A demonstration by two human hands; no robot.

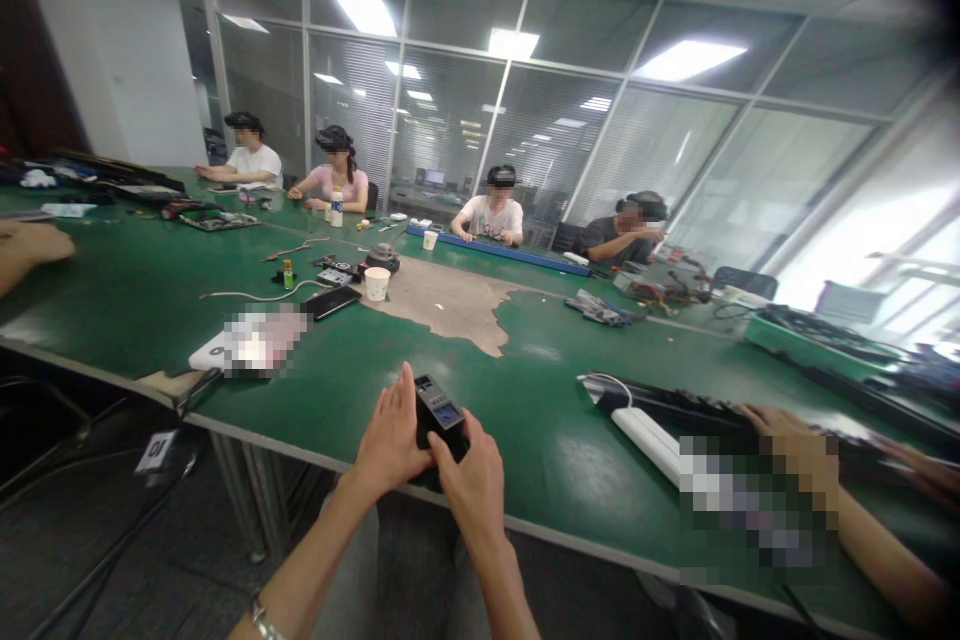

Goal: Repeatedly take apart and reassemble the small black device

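Observation:
Just above the table's near edge, a small black box-shaped device (441,412) with a little lit screen and small buttons on its top sits between my hands. My left hand (390,432) lies along its left side, fingers straight and close together, thumb at the near lower end. My right hand (474,465) is closed round the right side, its thumb on the near face below the screen. The device's underside is hidden, and I cannot tell whether it touches the table.
On the green table (525,410) lie a white power strip (649,442) at right, a black phone (334,302), a paper cup (377,284) and a brown sheet (457,305). Other people's hands reach in from left (34,245) and right (795,450). Several people sit opposite.

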